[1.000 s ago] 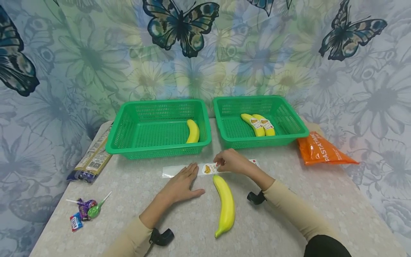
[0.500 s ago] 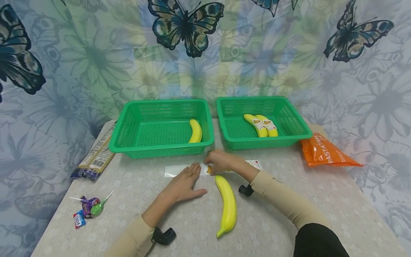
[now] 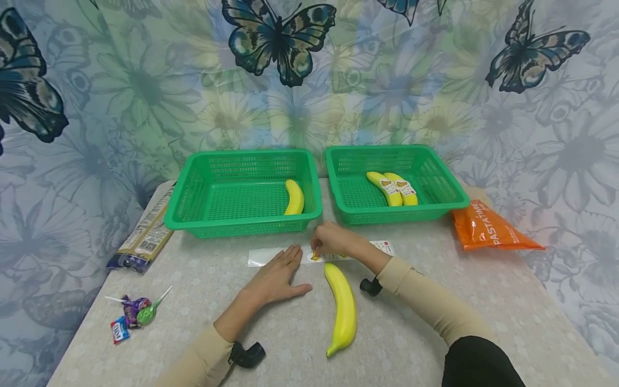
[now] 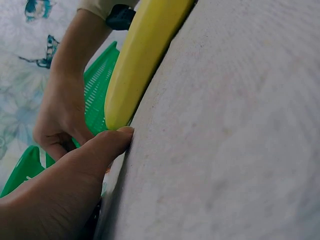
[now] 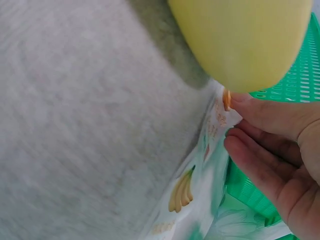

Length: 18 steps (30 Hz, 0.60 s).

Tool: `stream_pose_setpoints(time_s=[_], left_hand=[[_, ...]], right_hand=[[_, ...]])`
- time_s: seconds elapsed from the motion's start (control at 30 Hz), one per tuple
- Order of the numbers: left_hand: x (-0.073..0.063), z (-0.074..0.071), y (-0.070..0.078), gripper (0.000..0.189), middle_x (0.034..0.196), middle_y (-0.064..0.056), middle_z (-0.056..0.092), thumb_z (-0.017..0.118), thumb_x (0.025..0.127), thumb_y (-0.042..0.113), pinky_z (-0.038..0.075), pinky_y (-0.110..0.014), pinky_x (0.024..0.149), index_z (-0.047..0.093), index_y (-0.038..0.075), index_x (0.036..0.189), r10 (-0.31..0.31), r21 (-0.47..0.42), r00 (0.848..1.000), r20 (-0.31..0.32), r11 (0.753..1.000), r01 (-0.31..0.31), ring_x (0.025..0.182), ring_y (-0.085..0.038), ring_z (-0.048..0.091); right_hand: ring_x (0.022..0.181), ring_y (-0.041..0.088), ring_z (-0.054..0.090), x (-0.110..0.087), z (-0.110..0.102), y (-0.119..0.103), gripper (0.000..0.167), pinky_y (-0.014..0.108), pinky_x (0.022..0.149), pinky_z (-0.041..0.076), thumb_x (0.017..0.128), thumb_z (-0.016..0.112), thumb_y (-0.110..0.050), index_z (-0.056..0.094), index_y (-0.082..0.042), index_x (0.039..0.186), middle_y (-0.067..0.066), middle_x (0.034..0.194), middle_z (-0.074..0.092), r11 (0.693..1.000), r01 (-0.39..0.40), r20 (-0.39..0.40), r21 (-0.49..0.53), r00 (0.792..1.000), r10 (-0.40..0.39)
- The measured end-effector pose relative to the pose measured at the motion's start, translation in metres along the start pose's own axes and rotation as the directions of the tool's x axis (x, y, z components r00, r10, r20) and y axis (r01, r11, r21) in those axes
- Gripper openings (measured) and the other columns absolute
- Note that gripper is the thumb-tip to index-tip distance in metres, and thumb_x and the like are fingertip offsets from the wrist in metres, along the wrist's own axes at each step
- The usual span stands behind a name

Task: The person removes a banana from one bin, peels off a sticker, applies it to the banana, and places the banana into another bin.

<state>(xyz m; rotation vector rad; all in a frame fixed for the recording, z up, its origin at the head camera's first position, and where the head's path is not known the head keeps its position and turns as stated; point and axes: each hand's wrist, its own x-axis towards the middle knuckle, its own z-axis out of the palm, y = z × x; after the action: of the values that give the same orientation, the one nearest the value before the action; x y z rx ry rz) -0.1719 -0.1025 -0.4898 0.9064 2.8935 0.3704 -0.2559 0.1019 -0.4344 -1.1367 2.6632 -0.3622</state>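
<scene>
A strip of banana stickers (image 3: 383, 247) lies across the table in front of the baskets. My left hand (image 3: 275, 280) rests flat on its left part, fingers straight and thumb spread. Over the printed part, the thumb and bent fingers of my right hand (image 3: 338, 240) pinch the edge of a sticker (image 5: 229, 116), which lifts a little in the right wrist view. Another sticker with a banana picture (image 5: 182, 192) shows lower on the strip. A yellow banana (image 3: 342, 312) lies just below the strip, between my forearms; its end is close to my left thumb (image 4: 107, 145) in the left wrist view.
Behind stand two green baskets: the left basket (image 3: 242, 228) holds one plain banana (image 3: 294, 198), the right basket (image 3: 401, 215) two bananas with stickers (image 3: 393, 192). An orange pasta bag (image 3: 493, 228) is at right. A long packet (image 3: 145, 236) and wrapped sweets (image 3: 135, 312) are at left.
My right hand has moved left along the strip to the sticker near my left fingers, then lifted slightly. The left hand stays pressed on the strip.
</scene>
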Motion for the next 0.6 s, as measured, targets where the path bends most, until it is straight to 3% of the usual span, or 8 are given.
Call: stream_pose_setpoints(time_s=[0.37, 0.6], left_hand=[[0.001, -0.001, 0.002, 0.095, 0.16, -0.017, 0.027, 0.053, 0.088, 0.067, 0.023, -0.042, 0.123, 0.031, -0.001, 0.151, -0.011, -0.021, 1.0, 0.002, 1.0, 0.011, 0.15, -0.029, 0.024], [0.001, 0.0, 0.002, 0.095, 0.16, -0.017, 0.026, 0.053, 0.088, 0.067, 0.023, -0.043, 0.123, 0.03, -0.001, 0.151, -0.022, -0.014, 1.0, 0.014, 1.0, 0.022, 0.15, -0.029, 0.023]], right_hand=[[0.069, 0.005, 0.066, -0.014, -0.007, 0.0, 0.005, 0.017, 0.066, 0.053, 0.085, 0.075, -0.015, 0.078, -0.011, 0.082, -0.003, 0.077, 0.075, 0.999, 0.047, -0.11, 0.022, 0.993, -0.045], [0.066, 0.0, 0.063, -0.035, -0.016, 0.005, 0.005, 0.014, 0.061, 0.051, 0.084, 0.076, -0.017, 0.079, -0.012, 0.084, -0.004, 0.076, 0.075, 0.993, 0.045, -0.166, 0.111, 0.986, -0.026]])
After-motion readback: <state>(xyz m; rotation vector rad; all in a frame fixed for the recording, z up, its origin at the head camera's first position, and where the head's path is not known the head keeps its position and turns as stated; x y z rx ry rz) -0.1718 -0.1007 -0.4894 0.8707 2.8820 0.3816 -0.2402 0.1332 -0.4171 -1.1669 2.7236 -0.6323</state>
